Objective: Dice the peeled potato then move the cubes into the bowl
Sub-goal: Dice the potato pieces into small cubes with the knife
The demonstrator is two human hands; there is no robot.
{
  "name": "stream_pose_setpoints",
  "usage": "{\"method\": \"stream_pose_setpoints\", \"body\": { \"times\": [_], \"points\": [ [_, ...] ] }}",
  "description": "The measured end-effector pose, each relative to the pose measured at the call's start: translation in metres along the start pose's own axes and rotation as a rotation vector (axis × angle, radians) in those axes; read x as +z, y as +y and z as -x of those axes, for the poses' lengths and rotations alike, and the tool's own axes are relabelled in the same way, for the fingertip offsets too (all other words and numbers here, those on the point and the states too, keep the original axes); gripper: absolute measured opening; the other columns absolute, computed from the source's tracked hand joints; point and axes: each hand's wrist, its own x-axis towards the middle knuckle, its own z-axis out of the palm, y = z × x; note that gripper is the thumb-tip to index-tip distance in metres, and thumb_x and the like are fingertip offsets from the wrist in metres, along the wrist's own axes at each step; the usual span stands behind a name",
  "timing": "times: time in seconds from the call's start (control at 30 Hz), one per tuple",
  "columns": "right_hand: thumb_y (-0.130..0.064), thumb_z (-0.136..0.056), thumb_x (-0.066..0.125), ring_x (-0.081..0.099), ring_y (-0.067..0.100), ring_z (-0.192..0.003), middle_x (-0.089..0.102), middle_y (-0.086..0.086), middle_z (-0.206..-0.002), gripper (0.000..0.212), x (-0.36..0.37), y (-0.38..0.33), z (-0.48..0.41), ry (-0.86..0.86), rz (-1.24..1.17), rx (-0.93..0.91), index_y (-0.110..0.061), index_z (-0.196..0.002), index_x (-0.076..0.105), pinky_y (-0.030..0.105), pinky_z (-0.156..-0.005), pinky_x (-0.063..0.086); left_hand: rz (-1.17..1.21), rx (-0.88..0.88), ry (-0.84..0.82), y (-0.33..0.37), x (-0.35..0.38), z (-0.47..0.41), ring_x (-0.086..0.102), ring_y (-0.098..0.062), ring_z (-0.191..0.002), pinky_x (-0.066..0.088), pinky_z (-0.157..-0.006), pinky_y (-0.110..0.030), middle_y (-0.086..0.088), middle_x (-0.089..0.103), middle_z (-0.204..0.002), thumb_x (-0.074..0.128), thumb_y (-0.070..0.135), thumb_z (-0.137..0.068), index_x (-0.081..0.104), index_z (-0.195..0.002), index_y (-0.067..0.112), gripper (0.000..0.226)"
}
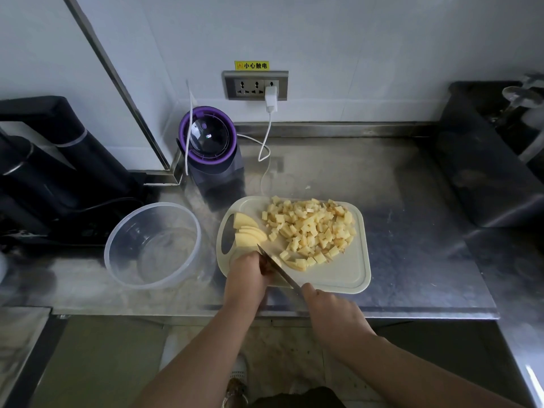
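Dozens of firm, probably slippery potato cubes [312, 228] fill the board [338, 278]. The left hand [247, 275], fingers curled, pins a potato piece [276, 260] from above. The right hand [332, 316] grips the knife [279, 269].

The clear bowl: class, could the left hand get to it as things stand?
Probably yes: the bowl sits just left of the left hand, nothing between them; the knife lies on its other side.

Pale potato cubes [312, 231] are heaped beyond the right hand [332, 313]; uncut slices [247, 231] are stacked beyond the left hand [247, 275], with a clear bowl [153, 278] set upright to its left.
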Motion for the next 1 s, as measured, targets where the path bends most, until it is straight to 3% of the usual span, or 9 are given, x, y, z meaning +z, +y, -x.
{"method": "stream_pose_setpoints", "body": {
  "times": [0.13,0.23,0.43,0.63,0.7,0.8,0.9,1.0],
  "points": [
    [-0.019,-0.101,0.052,0.056,0.010,-0.080,0.059,-0.005,-0.112,0.042,0.001,0.006,-0.005,0.012,-0.018,0.008,-0.023,-0.138,0.033,0.018,-0.073,0.049,-0.006,-0.009,-0.003,-0.001,-0.001,0.000,0.061,-0.011,-0.084,0.048,-0.074,-0.023,0.004,0.068,-0.094,0.069,0.027,-0.086,0.067,-0.100,0.018,0.017],
    [-0.019,-0.101,0.051,0.055,0.009,-0.085,0.056,-0.007,-0.113,0.041,0.002,0.014,-0.002,0.011,-0.094,0.050,-0.027,-0.137,0.033,0.017,-0.072,0.045,0.005,0.023,-0.014,0.002,-0.002,-0.001,0.062,-0.011,-0.085,0.052,-0.078,-0.026,0.005,0.067,-0.092,0.070,0.027,-0.086,0.067,-0.096,0.017,0.015],
    [-0.028,-0.100,0.053,0.065,0.011,-0.093,0.062,-0.006,-0.114,0.039,-0.013,0.038,0.002,0.001,-0.105,0.082,-0.028,-0.136,0.037,0.021,-0.081,0.055,0.017,0.058,-0.045,0.022,0.002,-0.011,0.064,-0.012,-0.086,0.053,-0.080,-0.029,0.006,0.067,-0.092,0.070,0.024,-0.085,0.065,-0.098,0.018,0.015],
    [-0.018,-0.101,0.051,0.064,0.011,-0.084,0.057,-0.004,-0.100,0.048,-0.037,0.058,0.003,0.090,-0.098,0.126,-0.026,-0.143,0.030,0.025,-0.080,0.057,0.117,0.079,-0.039,0.041,0.005,-0.015,0.061,-0.009,-0.095,0.052,-0.087,-0.026,0.010,0.063,-0.101,0.069,0.022,-0.087,0.060,-0.107,0.022,0.022],
    [-0.017,-0.101,0.051,0.063,0.010,-0.082,0.054,-0.005,-0.099,0.049,-0.043,0.063,0.004,0.098,-0.091,0.120,-0.025,-0.145,0.030,0.021,-0.079,0.056,0.071,0.147,-0.077,0.041,0.002,-0.014,0.061,-0.009,-0.100,0.052,-0.091,-0.027,0.008,0.059,-0.114,0.068,0.022,-0.087,0.058,-0.114,0.022,0.029],
    [-0.017,-0.102,0.050,0.063,0.011,-0.083,0.055,-0.005,-0.100,0.047,-0.049,0.066,0.003,0.112,-0.074,0.129,-0.023,-0.144,0.032,0.019,-0.077,0.054,-0.134,0.303,-0.163,0.042,-0.004,-0.011,0.059,-0.009,-0.103,0.052,-0.093,-0.026,0.007,0.039,-0.136,0.065,0.029,-0.089,0.054,-0.124,0.025,0.036],
    [-0.018,-0.102,0.049,0.066,0.012,-0.085,0.059,-0.003,-0.103,0.046,-0.049,0.068,0.003,0.108,-0.061,0.138,-0.024,-0.144,0.031,0.021,-0.078,0.057,-0.272,0.374,-0.181,0.045,-0.007,-0.012,0.057,-0.009,-0.105,0.050,-0.092,-0.023,0.007,0.034,-0.139,0.063,0.035,-0.090,0.050,-0.126,0.027,0.039],
    [-0.019,-0.101,0.051,0.066,0.013,-0.087,0.060,-0.003,-0.104,0.047,-0.050,0.072,0.003,0.098,-0.078,0.135,-0.025,-0.144,0.034,0.022,-0.081,0.056,-0.264,0.366,-0.187,0.052,-0.005,-0.016,0.057,-0.010,-0.107,0.050,-0.092,-0.023,0.004,0.033,-0.139,0.063,0.033,-0.091,0.048,-0.128,0.025,0.041]
  ]
}}
